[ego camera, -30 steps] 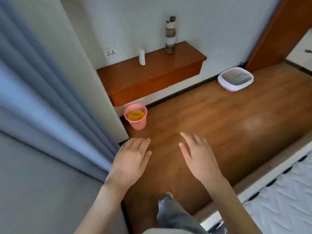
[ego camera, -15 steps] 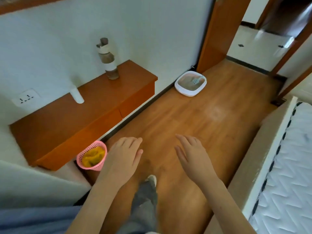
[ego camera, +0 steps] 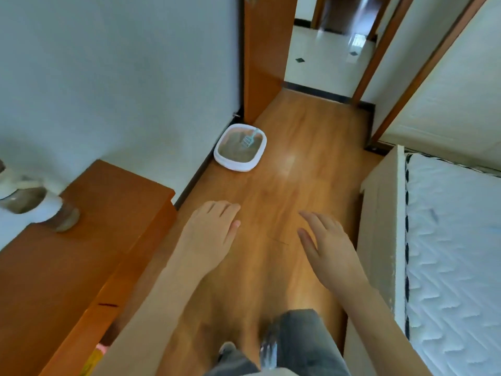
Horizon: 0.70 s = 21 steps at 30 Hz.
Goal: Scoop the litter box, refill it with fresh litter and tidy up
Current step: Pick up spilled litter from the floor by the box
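Walking toward the litter box (ego camera: 240, 150), white and shallow, on the wooden floor (ego camera: 303, 185) at 12 o'clock, tucked against the wall beside the door frame. Inside, greyish litter and a pale blue slotted scoop (ego camera: 249, 138) propped toward the far rim, handle pointing to 1 o'clock. Left hand (ego camera: 210, 232) at 10 o'clock and right hand (ego camera: 325, 245) at 2 o'clock, both held out palm-down, fingers relaxed and loosely spread, holding nothing, well apart from the box.

Likely a light, stiff plastic scoop, best pinched at the thin handle end clear of the litter. Box probably heavy for its size with loose grains that shift, so better left on the floor; if moved, gripped on two opposite sides of the rolled rim and kept level. Smooth rim may be slippery. Wooden shelf (ego camera: 89, 256) with a blurred bottle (ego camera: 35, 204) at 9 o'clock; mattress (ego camera: 455, 253) at 3 o'clock.
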Motion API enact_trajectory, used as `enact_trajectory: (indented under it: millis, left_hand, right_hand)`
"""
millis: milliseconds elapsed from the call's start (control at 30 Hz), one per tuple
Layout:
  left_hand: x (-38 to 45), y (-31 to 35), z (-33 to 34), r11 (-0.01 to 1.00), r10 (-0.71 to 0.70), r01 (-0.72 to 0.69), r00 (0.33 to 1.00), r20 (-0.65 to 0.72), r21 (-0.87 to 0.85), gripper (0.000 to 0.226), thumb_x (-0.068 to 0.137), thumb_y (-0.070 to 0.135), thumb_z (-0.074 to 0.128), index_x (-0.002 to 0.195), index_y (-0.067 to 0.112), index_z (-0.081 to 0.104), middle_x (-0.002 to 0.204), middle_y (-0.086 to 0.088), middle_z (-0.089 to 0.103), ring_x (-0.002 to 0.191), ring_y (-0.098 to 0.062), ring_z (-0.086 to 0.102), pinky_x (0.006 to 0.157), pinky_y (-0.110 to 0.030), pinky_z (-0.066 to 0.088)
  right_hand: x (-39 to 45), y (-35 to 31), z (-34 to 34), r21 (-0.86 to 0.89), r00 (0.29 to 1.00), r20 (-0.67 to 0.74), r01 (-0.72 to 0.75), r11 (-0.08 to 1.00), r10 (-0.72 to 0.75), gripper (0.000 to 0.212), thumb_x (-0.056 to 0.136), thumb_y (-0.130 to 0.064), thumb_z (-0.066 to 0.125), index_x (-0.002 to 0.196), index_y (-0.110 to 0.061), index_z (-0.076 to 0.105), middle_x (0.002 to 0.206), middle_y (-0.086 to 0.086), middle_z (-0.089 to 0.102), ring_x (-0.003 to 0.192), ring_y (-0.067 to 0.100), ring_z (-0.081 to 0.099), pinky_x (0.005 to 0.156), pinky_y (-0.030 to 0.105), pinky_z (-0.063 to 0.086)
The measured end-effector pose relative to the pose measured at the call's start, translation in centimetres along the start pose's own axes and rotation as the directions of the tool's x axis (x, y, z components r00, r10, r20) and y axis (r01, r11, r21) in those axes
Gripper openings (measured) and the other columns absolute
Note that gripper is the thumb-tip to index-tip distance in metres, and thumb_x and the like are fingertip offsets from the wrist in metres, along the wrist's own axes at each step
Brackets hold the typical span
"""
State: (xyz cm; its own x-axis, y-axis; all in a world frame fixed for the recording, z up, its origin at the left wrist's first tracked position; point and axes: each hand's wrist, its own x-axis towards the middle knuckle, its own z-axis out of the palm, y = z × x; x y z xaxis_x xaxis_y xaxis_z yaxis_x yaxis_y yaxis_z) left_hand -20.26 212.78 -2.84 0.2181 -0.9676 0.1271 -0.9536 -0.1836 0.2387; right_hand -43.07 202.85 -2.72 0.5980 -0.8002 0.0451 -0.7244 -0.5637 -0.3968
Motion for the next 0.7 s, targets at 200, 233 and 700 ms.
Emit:
enact_trajectory:
  millis: [200,233,700]
  left_hand:
    - [13.0,0.3,4.6,0.999,-0.039,0.038,0.999,0.011,0.022,0.041,0.096,0.033,0.035,0.117,0.012,0.063,0.108,-0.004,0.067,0.098,-0.021,0.064,0.081,-0.035,0.053]
    - [15.3,0.6,5.0,0.998,-0.059,0.059,0.998,-0.007,0.036,0.040,0.095,0.032,0.036,0.114,0.011,0.064,0.106,-0.005,0.067,0.095,-0.022,0.064,0.079,-0.034,0.053]
    - [43.1,3.1,7.3,0.948,-0.313,0.315,0.949,-0.032,0.044,0.044,0.091,0.032,0.033,0.109,0.011,0.067,0.106,-0.006,0.067,0.093,-0.027,0.064,0.074,-0.035,0.053]
  right_hand:
    - [13.0,8.1,-0.4,0.025,1.000,-0.002,0.003,1.000,-0.003,0.042,0.099,-0.034,0.040,0.139,-0.021,0.046,0.128,-0.001,0.056,0.119,0.019,0.050,0.096,0.036,0.047]
    - [15.6,9.6,-0.8,0.013,1.000,0.011,0.019,1.000,-0.019,0.043,0.100,-0.035,0.039,0.140,-0.022,0.045,0.131,-0.001,0.055,0.121,0.018,0.049,0.098,0.035,0.046]
    - [47.4,23.6,-5.4,0.075,0.956,0.153,0.240,0.968,-0.249,0.043,0.100,-0.033,0.037,0.141,-0.020,0.043,0.133,-0.003,0.052,0.124,0.017,0.044,0.100,0.036,0.042]
